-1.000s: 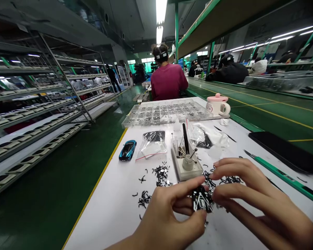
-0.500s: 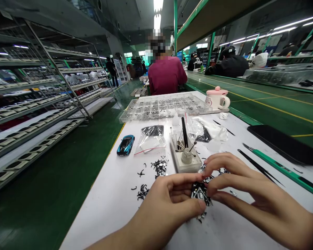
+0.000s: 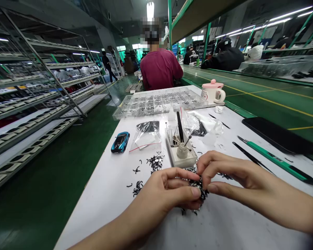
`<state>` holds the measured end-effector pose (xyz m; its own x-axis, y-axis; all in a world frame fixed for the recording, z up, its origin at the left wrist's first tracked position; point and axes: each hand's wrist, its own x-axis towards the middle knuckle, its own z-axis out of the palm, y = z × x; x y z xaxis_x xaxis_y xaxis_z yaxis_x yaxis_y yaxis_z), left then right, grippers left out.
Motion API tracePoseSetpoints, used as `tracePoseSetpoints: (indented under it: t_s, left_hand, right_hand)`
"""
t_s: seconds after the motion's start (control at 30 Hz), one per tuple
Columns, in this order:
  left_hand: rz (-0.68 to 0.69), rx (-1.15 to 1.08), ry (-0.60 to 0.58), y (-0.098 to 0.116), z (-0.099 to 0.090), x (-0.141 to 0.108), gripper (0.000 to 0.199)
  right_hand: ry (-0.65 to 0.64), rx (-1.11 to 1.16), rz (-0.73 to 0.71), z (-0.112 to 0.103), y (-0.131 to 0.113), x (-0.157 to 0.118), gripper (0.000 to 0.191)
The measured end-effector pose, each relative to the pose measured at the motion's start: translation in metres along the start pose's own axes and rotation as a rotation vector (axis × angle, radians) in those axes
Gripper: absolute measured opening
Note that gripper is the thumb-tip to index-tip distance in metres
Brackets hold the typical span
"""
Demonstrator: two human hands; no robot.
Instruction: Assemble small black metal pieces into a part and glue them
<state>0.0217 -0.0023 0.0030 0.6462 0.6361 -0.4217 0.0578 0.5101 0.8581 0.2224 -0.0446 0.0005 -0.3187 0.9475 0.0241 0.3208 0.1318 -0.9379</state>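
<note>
My left hand (image 3: 161, 191) holds a small black-and-silver part (image 3: 203, 195) between thumb and fingers, low over the white table. From the right, my right hand (image 3: 232, 177) has its thumb and fingertips closed at the part's edge; the fingers hide much of it. Loose black and silver pieces (image 3: 155, 162) are scattered around both hands, with another small heap (image 3: 137, 188) left of my left hand. Just beyond my fingertips stands a whitish holder (image 3: 184, 160), bearing a small jar (image 3: 182, 151), a black-handled tool (image 3: 180, 126) and thin sticks.
A blue toy car (image 3: 120, 142) and a clear zip bag (image 3: 146, 137) lie to the left. Tweezers (image 3: 250, 156), a green-handled knife (image 3: 276, 159) and a dark phone-like slab (image 3: 279, 135) lie right. Behind stand a compartment tray (image 3: 159, 104) and lidded mug (image 3: 212, 92). A person (image 3: 160, 69) sits ahead.
The part has turned and sits more hidden in my fingers, both hands now slightly closer together. The whole view has shifted a little, moving the table things up and left.
</note>
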Motion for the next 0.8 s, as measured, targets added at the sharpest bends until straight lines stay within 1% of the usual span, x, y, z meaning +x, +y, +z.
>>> tracePoseSetpoints:
  t_s: [0.2,0.27,0.37,0.47,0.57,0.67,0.8]
  left_hand:
    - [-0.104,-0.128,0.031,-0.0034,0.0014,0.0018,0.029]
    - [-0.112,-0.189,0.013,-0.0046,0.0012,0.0031,0.029]
    - [-0.117,-0.255,-0.019,-0.0066,0.0002,0.0051,0.027]
    - [-0.126,-0.278,-0.025,-0.0075,-0.0004,0.006,0.025]
    - [-0.109,-0.289,-0.041,-0.0074,-0.0003,0.0063,0.022]
    - [-0.097,-0.289,-0.053,-0.0078,0.0002,0.0066,0.024]
    - [-0.067,-0.269,-0.011,-0.0092,0.0013,0.005,0.03]
  right_hand:
    - [-0.061,0.037,0.035,-0.0047,0.0011,0.003,0.017]
    - [-0.103,0.065,0.022,-0.0073,0.0026,0.0037,0.015]
    - [-0.134,0.073,0.004,-0.0098,0.0053,0.0044,0.012]
    - [-0.121,0.073,0.003,-0.009,0.0055,0.0042,0.011]
    - [-0.074,0.081,0.002,-0.0067,0.0024,0.0026,0.012]
    - [-0.032,0.061,0.006,-0.0058,-0.0006,0.0006,0.014]
    - [-0.065,0.034,-0.002,-0.0079,-0.0004,0.0003,0.014]
